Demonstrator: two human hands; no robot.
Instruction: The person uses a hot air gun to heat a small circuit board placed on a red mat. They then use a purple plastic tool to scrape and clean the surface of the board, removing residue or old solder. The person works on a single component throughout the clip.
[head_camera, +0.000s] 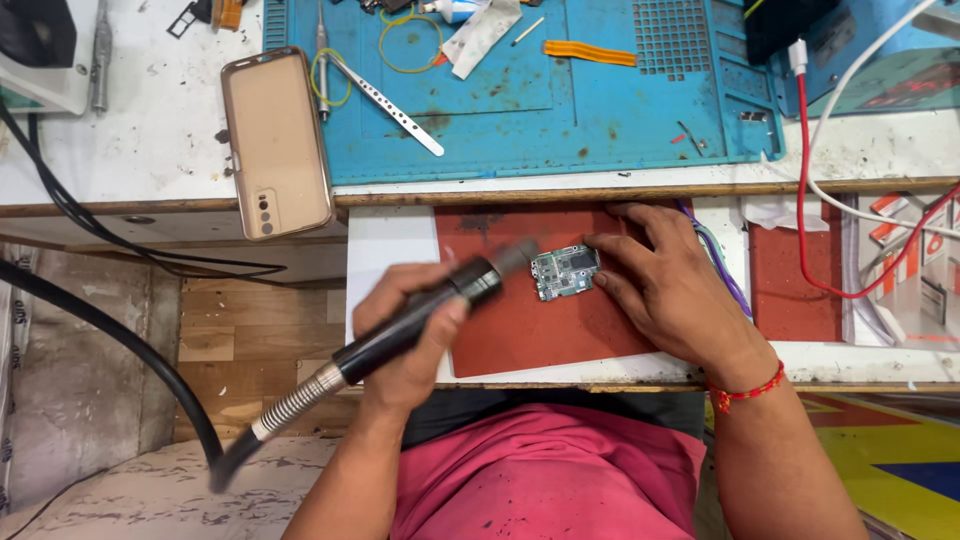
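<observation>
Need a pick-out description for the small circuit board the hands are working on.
Find the blue silicone work mat along the bench top, then drop to the red-brown rubber pad on the shelf below. The small green circuit board lies there, between the left hand's black hot-air handpiece and the right hand. It is the only green item there.

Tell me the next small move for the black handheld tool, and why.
Probably ease the black tool's nozzle a touch closer over the green circuit board: the left hand aims it at the board's edge, and the right hand pins the board on the red mat.
</observation>
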